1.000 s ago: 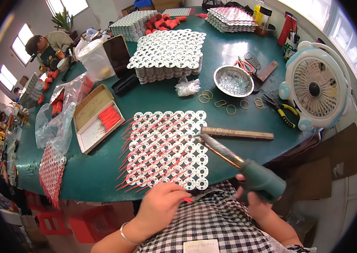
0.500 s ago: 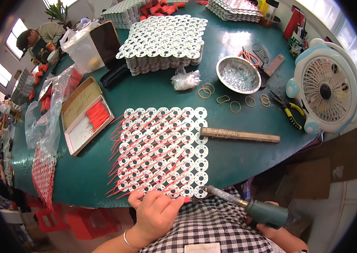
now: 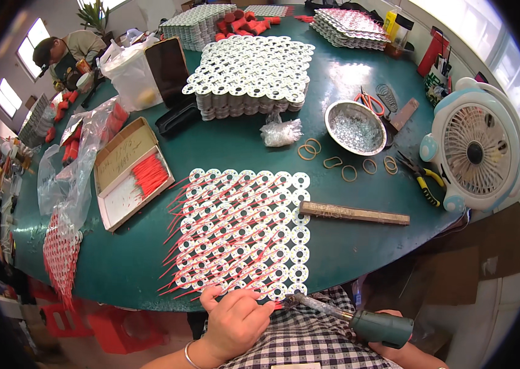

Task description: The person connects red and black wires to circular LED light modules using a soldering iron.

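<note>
My left hand (image 3: 238, 323) is closed at the front edge of a panel of round white circuit boards (image 3: 281, 235). From its fingertips stick out the ends of several short red wires (image 3: 279, 304). In my right hand (image 3: 390, 345), partly hidden, is a green soldering gun (image 3: 381, 330). The metal barrel points left, and its tip is close to the wire ends, by the panel's front right corner. Slanting red wires lie across most of the panel. Its rightmost column shows bare boards. A wooden bar (image 3: 355, 213) rests with its left end at the panel's right edge.
Left of the panel stands an open cardboard box (image 3: 109, 206) of red wires. Behind it rise stacked board panels (image 3: 250, 71). At the right are a metal bowl (image 3: 356, 128), rubber bands, pliers (image 3: 423, 179) and a fan (image 3: 475, 144). Another person (image 3: 69, 55) sits far left.
The soldering gun's tip has moved from the corner board down and left, to beside the red wire ends. My left hand still grips the wires. The whole view has shifted slightly.
</note>
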Demonstrator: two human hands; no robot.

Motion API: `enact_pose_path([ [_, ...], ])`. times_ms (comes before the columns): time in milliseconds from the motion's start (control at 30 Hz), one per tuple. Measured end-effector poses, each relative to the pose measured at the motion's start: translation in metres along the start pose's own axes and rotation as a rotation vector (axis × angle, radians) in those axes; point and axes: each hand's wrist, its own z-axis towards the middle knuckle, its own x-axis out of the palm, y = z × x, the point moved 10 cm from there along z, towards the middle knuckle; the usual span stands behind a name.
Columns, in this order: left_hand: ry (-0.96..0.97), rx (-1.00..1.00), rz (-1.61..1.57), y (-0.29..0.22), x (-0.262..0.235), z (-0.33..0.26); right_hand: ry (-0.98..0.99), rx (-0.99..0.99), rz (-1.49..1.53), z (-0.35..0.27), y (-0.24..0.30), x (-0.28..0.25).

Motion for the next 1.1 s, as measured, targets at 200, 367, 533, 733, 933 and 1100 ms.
enact_pose_path([
  [200,0.006,-0.009,-0.024,0.003,0.003,0.001,-0.047,-0.050,0.181,0.011,0.005,0.001],
  [367,0.021,-0.018,-0.020,0.004,0.005,0.005,-0.032,-0.001,0.176,0.012,0.004,0.003],
  [533,0.022,-0.012,-0.020,0.004,0.006,0.006,-0.018,0.022,0.206,0.014,0.007,0.002],
  [733,0.036,-0.027,-0.017,0.004,0.007,0.005,0.068,-0.044,0.127,0.017,0.014,0.004],
  [933,0.035,-0.013,-0.030,0.002,0.006,0.007,-0.017,-0.014,-0.054,0.000,0.005,0.002],
  [1100,0.041,-0.029,-0.001,0.003,0.006,0.007,-0.172,0.380,0.883,0.014,-0.018,-0.001],
])
